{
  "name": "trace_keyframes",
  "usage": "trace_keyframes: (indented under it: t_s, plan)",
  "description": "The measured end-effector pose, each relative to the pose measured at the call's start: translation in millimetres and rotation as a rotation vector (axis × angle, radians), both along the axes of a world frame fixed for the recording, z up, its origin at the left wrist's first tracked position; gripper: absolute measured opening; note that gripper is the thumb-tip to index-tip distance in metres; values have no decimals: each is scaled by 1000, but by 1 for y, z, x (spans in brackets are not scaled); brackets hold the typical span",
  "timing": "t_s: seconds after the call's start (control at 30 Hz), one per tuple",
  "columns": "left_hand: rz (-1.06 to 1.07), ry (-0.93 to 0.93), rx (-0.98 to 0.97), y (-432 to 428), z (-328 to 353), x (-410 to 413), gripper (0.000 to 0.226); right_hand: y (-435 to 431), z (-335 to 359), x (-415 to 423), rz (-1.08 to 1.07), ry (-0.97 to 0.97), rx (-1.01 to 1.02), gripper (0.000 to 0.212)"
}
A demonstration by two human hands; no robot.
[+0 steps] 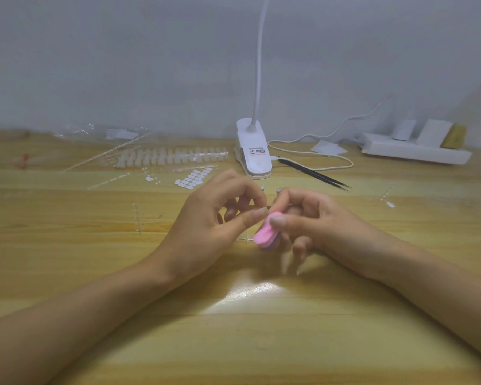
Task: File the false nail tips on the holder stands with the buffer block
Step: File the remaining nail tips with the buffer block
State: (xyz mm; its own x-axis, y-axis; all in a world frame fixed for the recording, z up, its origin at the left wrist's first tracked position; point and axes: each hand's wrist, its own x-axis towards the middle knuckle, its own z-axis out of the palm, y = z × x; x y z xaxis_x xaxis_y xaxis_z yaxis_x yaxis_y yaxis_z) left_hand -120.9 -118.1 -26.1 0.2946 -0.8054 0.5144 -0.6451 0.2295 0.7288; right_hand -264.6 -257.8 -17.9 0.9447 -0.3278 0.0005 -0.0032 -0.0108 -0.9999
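Pinching pink buffer block in right grip, left grip closed on holder stand

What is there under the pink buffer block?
Fingers of the right hand curl under the buffer block, above the wooden table. Whether the left hand pinches anything beside it is hidden by its own fingers.

You are at a home nail-craft desk, pale yellow wood-grain tabletop against a plain grey wall, white clip-on gooseneck lamp at the back, white plastic power strip well right of the lamp, black pointed tweezers just right of it, rows of clear plastic false nail tips left of it.
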Motion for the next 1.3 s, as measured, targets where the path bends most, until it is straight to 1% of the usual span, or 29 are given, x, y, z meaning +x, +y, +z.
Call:
trace_keyframes:
  t_s: [0.03, 0.07, 0.13, 0.17, 0.23, 0.33, 0.47, 0.6, 0.7, 0.83, 0.9, 0.97, 1.03, 1.1, 1.13, 1.2, 1.3]
  plan:
    - [2, 0, 4, 0, 0, 0, 8, 1, -1, 0, 18, 3, -22, 15]
    - [3, 3, 7, 0, 0, 0, 7, 2, -1, 1, -11, -5, -9, 15]
    - [3, 10, 8, 0, 0, 0, 8, -2, -1, 1, -90, -23, 58, 18]
    - [-2, 10, 8, 1, 0, 0, 8, -3, -1, 0, -92, -17, 65, 20]
    - [-25, 4, 10, 1, 1, -2, 7, -4, 1, 1, -43, 12, 51, 23]
    - [-17, 4, -4, 1, 0, -1, 7, -5, 1, 0, -43, 14, 47, 21]
    - [-10, 7, -3, 1, 0, 0, 8, -1, -1, 0, 25, 9, -17, 19]
    - [2, 20, -2, 0, 0, 0, 8, -3, -2, 0, -75, -39, 42, 16]
    - [10, 4, -9, 0, 0, 0, 8, 1, -2, 0, 33, -12, -58, 14]
    - [-9, -22, -4, 1, 1, -1, 7, -3, -3, -1, -83, -54, 29, 19]
    - [-7, -36, -19, 2, 1, -2, 8, -2, -3, -1, -3, -29, -31, 17]
    - [-5, -39, -25, 2, 1, -3, 9, 0, -5, -1, 65, -33, -67, 10]
    - [-1, -26, -24, 1, 2, -2, 10, -1, -6, -1, 33, -94, 9, 8]
    - [2, -13, -15, 2, 1, 0, 10, -5, -6, 0, -53, -184, 127, 10]
    - [-6, -9, -10, 2, 1, 0, 9, -7, -5, -1, -104, -208, 150, 10]
    - [-23, 0, -10, 2, 1, -1, 9, -9, -5, -2, -162, -180, 57, 12]
    - [9, 11, -1, 1, 0, -1, 9, -4, -7, -2, -103, -104, -124, 24]
